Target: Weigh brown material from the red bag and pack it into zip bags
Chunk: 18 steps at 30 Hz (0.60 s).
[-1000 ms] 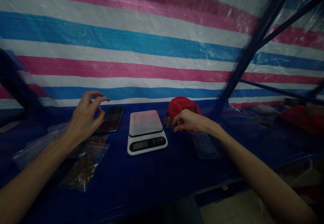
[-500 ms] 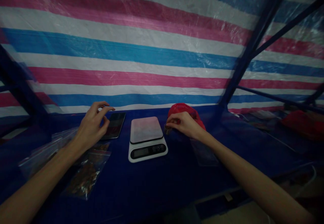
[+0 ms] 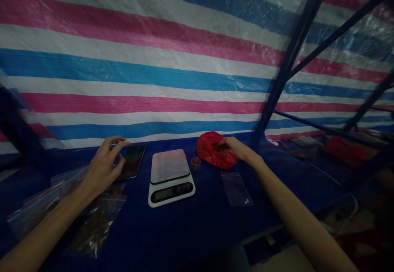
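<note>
Right hand [image 3: 238, 149] moved off the small cup [image 3: 195, 163], now curled into the red plastic bag [image 3: 211, 153]; hold unclear. Left hand [image 3: 103, 167] half-open, empty, beside the phone [image 3: 132, 162]. Cup stands on the counter [image 3: 184, 235], just beside the scale [image 3: 170, 166].

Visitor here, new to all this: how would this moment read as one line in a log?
left hand: open, at phone | right hand: at red plastic bag | digital scale: between them

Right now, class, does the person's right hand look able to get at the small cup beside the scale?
Probably yes: the right hand is at the red plastic bag, and the small cup stands just beside the bag. Only the bag's edge lies between them, so the way looks largely free.
</note>
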Tool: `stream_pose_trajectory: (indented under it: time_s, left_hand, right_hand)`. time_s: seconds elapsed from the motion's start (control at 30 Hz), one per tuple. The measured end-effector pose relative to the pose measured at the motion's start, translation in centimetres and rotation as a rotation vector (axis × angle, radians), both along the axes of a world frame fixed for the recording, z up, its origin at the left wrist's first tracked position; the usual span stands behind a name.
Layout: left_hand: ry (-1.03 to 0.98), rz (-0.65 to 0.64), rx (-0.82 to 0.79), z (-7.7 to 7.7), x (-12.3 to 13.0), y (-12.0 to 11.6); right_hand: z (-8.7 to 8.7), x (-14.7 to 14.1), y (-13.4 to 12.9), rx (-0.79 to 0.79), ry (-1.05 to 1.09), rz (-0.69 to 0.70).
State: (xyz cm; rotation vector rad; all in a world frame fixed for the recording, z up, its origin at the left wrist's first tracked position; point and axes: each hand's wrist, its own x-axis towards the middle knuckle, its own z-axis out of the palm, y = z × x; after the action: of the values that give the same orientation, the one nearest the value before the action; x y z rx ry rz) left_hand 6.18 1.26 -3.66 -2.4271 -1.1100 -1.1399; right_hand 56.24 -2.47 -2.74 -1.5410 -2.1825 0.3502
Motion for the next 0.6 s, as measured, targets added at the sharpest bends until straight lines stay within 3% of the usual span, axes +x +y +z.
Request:
stream_pose_trajectory:
  time_s: [0.1, 0.23, 0.37, 0.6]
  left_hand:
    - [-0.010, 0.002, -0.019, 0.0, 0.0, 0.1]
    - [-0.028, 0.003, -0.039, 0.2, 0.0, 0.0]
    - [-0.045, -0.006, -0.024, 0.4, 0.3, -0.5]
    - [-0.054, -0.023, -0.014, -0.4, 0.0, -0.1]
  right_hand:
    - [-0.8, -0.9, 0.3, 0.073, -0.120, 0.024]
    - [-2.4, -1.1, 1.3, 0.128, -0.318, -0.127]
    - [-3.2, -0.4, 2.0, 0.121, -0.330, -0.153]
    - [-3.0, 0.6, 2.0, 0.152, -0.204, -0.029]
